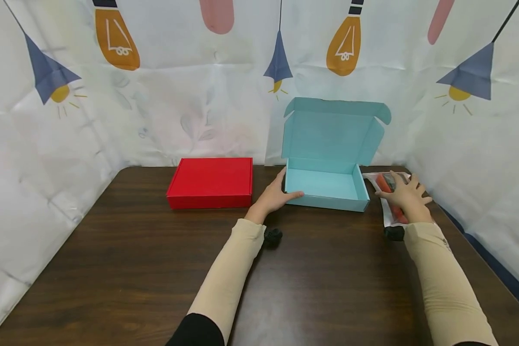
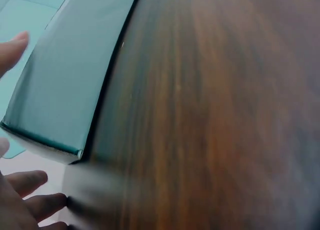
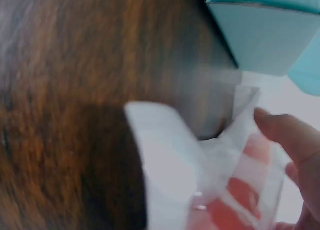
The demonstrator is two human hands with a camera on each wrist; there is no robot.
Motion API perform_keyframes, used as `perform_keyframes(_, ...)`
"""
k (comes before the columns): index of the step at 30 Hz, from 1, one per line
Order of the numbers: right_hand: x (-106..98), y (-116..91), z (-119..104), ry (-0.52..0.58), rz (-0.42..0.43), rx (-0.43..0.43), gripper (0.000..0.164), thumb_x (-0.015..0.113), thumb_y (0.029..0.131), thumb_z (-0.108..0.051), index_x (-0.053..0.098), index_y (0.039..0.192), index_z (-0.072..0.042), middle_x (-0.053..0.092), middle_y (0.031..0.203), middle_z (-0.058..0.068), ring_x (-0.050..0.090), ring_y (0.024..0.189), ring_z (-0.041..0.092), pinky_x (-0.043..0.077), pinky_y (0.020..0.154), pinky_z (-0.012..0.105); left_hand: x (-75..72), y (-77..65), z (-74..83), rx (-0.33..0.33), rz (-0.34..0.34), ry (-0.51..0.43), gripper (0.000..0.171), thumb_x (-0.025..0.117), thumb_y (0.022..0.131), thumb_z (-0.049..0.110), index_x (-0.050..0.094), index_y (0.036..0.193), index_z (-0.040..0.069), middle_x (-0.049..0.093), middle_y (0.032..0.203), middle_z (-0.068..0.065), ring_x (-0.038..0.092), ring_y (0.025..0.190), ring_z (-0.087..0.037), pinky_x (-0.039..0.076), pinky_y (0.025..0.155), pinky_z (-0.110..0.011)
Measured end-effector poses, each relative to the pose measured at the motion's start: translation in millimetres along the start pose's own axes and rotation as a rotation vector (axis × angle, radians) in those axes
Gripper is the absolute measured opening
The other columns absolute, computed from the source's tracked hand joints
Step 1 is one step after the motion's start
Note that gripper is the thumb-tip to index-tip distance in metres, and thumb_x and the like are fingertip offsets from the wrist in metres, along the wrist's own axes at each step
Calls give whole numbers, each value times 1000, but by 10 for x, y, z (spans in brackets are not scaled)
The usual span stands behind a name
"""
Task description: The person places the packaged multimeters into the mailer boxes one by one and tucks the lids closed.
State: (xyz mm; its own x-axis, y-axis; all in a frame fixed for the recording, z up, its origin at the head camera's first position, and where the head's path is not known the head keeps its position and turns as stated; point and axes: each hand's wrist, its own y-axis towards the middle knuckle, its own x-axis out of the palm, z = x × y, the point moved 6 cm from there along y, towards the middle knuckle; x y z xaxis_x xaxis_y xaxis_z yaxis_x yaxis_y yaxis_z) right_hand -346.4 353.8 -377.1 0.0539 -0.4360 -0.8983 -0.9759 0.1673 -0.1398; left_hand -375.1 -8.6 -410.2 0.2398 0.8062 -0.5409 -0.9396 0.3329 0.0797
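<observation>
A light-blue cardboard box (image 1: 324,185) stands with its lid (image 1: 333,129) raised at the back of the table, and its inside is bare. My left hand (image 1: 273,196) is at the box's front left corner, fingers spread and the thumb over the front edge. To the right of the box lies a clear plastic bag (image 3: 170,160) with a white edge and red contents (image 3: 232,205). My right hand (image 1: 404,194) is over this bag with fingers spread, the thumb close above the plastic in the right wrist view. Part of the bag is hidden beneath that hand.
A closed red box (image 1: 212,182) sits left of the blue one on the dark wooden table (image 1: 155,269). White printed sheeting (image 1: 225,96) hangs behind the table and along both sides. Below my left wrist is a small black round thing (image 1: 272,236).
</observation>
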Motion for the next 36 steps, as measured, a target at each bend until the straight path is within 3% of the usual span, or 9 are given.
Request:
perform_keyframes(7, 73, 47, 112, 43, -21, 64, 101, 66, 97, -43, -3, 163, -11, -20, 154, 43, -6, 135, 73, 6, 100, 87, 82, 65, 9, -17, -45, 67, 114, 76, 85, 53, 2, 167, 24, 24, 167, -10, 18, 152, -45, 32, 114, -62)
perform_keyframes(15, 89, 97, 142, 29, -15, 67, 95, 61, 100, -40, -5, 163, -15, -17, 151, 48, 0, 131, 77, 6, 98, 88, 104, 72, 4, -71, -43, 116, 114, 72, 88, 55, -4, 166, 20, 21, 168, -17, 10, 153, -48, 13, 119, -66)
perform_keyframes(23, 103, 139, 141, 3, -10, 60, 82, 53, 105, -34, -3, 164, -16, -8, 149, 50, 4, 130, 76, 10, 98, 87, 108, 42, 11, -66, -18, 111, 112, 72, 89, 53, -1, 166, 19, 24, 166, -18, 11, 152, -49, 10, 118, -68)
perform_keyframes(36, 91, 149, 160, -14, 16, 39, 80, 54, 105, -30, 1, 164, -18, -4, 149, 52, 7, 128, 78, 10, 97, 88, 121, 50, -27, -87, -5, 122, 112, 72, 88, 55, 0, 166, 21, 26, 166, -19, 11, 153, -47, 13, 118, -68)
